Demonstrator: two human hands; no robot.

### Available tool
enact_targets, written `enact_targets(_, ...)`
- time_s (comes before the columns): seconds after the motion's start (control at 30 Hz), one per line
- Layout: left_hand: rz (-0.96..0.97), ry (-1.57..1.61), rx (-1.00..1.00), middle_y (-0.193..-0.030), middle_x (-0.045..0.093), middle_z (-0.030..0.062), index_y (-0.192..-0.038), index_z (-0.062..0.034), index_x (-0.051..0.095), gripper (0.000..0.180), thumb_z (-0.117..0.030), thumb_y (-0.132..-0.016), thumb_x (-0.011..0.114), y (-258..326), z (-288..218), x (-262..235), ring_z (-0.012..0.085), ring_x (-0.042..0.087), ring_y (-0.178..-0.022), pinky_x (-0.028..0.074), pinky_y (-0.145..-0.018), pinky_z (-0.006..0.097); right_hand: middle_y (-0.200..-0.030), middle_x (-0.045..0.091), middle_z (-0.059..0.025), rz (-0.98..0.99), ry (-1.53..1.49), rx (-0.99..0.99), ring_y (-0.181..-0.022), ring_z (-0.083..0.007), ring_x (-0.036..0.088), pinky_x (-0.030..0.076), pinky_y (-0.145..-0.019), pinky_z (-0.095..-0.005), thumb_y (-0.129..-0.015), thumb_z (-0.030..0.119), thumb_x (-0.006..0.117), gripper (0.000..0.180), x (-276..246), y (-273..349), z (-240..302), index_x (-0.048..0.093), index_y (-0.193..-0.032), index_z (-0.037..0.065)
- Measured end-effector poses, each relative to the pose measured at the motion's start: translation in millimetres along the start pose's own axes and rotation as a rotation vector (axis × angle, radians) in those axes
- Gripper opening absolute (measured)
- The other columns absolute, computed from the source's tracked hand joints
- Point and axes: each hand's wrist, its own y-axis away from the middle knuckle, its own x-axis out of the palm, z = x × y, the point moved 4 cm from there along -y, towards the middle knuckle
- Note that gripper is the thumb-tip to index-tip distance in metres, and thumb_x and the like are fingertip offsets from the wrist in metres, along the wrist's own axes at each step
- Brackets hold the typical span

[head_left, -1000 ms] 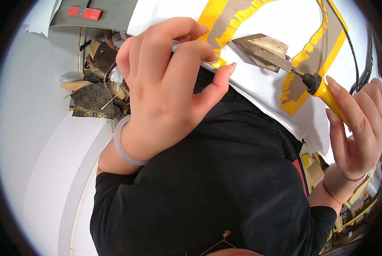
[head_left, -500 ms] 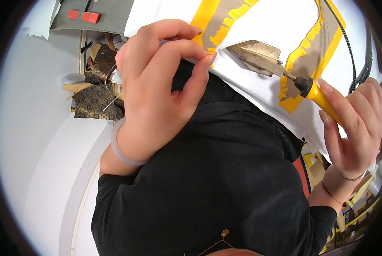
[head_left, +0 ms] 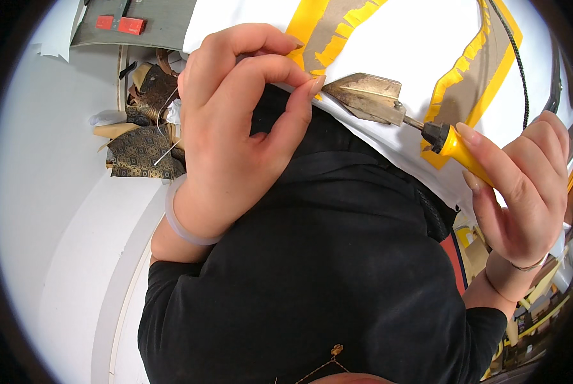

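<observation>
My right hand (head_left: 526, 185) grips the yellow handle of a small hand iron (head_left: 368, 97) with a pointed metal head. The iron's tip points left and lies right by the fingertips of my left hand (head_left: 235, 121). Thumb and forefinger of that left hand are pinched together at the lower end of a taupe panel (head_left: 325, 41) edged in yellow. They seem to hold a snipped yellow tab, mostly hidden by the fingers. The panel's inner curve carries several such yellow tabs. Its right limb (head_left: 466, 96) runs behind the iron's shaft.
Under the panel lies a white sheet (head_left: 395, 38) reaching the near table edge. A black braided cord (head_left: 519, 64) runs down the right. Patterned fabric scraps (head_left: 145, 153) are heaped at left, below a grey surface (head_left: 161, 25) with a red-and-black object (head_left: 120, 24).
The iron has moved left and slightly down, bringing its tip up to my left fingertips. My right hand has shifted left with it; the left hand stays nearly in place, still pinching.
</observation>
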Motion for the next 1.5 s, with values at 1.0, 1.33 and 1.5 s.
enact_targets(1.0,-0.055,0.258,-0.05,-0.134,0.073,0.0187,-0.117,0.0017,0.07,0.012,0.005,-0.106,0.068,9,16,-7,0.0278,0.07,-0.123,0.053,-0.111,0.038,-0.084,0.056,-0.0046,0.026,0.103,-0.034,-0.081,-0.0229,0.051,0.044,-0.083,-0.044,-0.087,-0.005,0.082,0.05,4,-23,0,0.082,-0.136,0.003)
enact_targets(1.33,-0.083,-0.192,0.253,-0.13,0.078,0.0045,-0.119,-0.012,0.078,0.046,-0.025,-0.081,0.1,17,0,-6,0.0245,0.072,-0.12,0.045,-0.109,0.041,-0.109,0.076,-0.0165,-0.04,0.094,0.025,-0.09,-0.0268,0.06,0.047,-0.082,-0.0394,-0.093,-0.012,0.079,0.048,-23,-2,-19,0.076,-0.14,-0.005)
enact_targets(1.5,-0.084,-0.222,0.285,-0.125,0.079,-0.0017,-0.116,-0.015,0.077,0.04,-0.021,-0.082,0.099,10,0,0,0.019,0.07,-0.116,0.043,-0.111,0.042,-0.11,0.078,-0.0162,-0.013,0.18,0.041,-0.09,-0.0265,0.061,0.047,-0.081,-0.0383,-0.094,-0.012,0.078,0.046,-19,18,-8,0.077,-0.139,-0.004)
